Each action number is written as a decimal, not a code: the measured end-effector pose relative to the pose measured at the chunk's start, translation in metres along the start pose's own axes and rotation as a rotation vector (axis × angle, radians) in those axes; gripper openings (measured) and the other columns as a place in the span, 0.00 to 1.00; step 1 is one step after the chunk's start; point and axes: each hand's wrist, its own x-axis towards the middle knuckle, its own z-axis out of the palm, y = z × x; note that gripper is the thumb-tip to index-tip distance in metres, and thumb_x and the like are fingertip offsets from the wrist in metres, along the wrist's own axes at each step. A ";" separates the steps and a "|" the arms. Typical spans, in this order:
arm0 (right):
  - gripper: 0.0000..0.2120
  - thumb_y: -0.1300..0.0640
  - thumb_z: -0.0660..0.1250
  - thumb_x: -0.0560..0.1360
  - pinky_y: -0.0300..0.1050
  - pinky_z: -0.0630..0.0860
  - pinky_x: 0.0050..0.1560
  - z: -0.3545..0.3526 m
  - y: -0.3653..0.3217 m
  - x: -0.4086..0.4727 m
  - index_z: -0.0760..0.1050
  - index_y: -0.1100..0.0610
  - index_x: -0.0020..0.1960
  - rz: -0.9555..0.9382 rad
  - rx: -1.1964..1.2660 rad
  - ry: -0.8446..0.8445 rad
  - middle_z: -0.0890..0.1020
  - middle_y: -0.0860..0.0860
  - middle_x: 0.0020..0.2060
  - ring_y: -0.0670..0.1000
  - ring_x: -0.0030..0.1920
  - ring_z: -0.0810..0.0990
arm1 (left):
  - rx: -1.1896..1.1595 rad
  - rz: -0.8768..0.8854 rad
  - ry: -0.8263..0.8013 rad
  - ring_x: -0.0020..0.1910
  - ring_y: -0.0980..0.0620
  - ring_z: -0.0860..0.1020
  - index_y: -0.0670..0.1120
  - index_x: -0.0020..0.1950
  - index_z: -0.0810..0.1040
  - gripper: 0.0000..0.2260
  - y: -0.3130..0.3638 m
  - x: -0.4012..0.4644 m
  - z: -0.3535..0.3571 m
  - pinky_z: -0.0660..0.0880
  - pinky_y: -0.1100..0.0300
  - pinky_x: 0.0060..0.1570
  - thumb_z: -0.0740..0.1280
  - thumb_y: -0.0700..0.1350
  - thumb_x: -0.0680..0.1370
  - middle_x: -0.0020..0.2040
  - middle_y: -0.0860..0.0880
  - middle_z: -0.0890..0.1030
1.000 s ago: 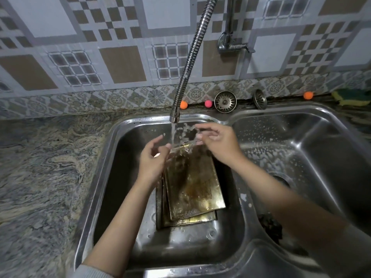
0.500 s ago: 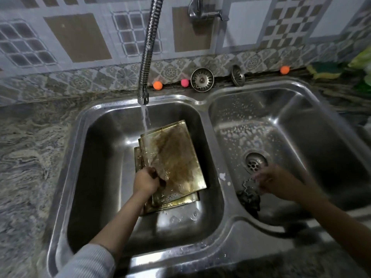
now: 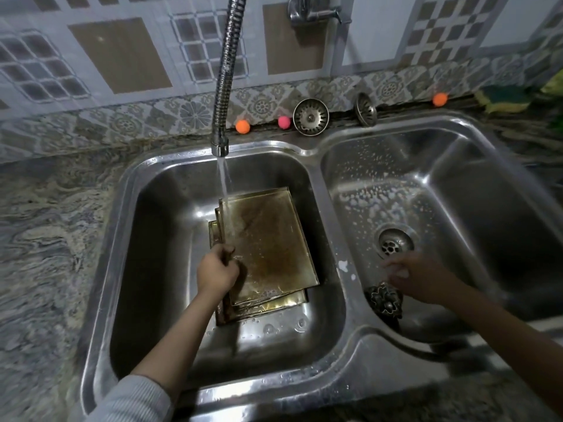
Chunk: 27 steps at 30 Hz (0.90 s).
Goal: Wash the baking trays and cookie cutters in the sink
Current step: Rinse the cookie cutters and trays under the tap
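Left hand [image 3: 217, 271] grips left edge of stacked baking trays [image 3: 268, 239] under faucet [image 3: 224, 86] stream; right hand [image 3: 417, 278], blurred, above cookie cutters [image 3: 384, 300] in right basin.

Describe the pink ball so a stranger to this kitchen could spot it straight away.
Start at the double sink and look to the ledge behind it, under the tiled wall. The pink ball sits there behind the left basin, between an orange ball and a round metal strainer propped against the wall. It is the only pink ball; the others on that ledge are orange.
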 end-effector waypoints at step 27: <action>0.33 0.38 0.46 0.80 0.64 0.37 0.73 0.045 -0.247 0.096 0.44 0.54 0.79 -0.291 -0.269 0.185 0.41 0.54 0.78 0.56 0.77 0.38 | -0.692 0.172 0.248 0.47 0.74 0.76 0.48 0.56 0.79 0.13 0.058 -0.062 -0.053 0.72 0.75 0.51 0.61 0.33 0.79 0.51 0.60 0.78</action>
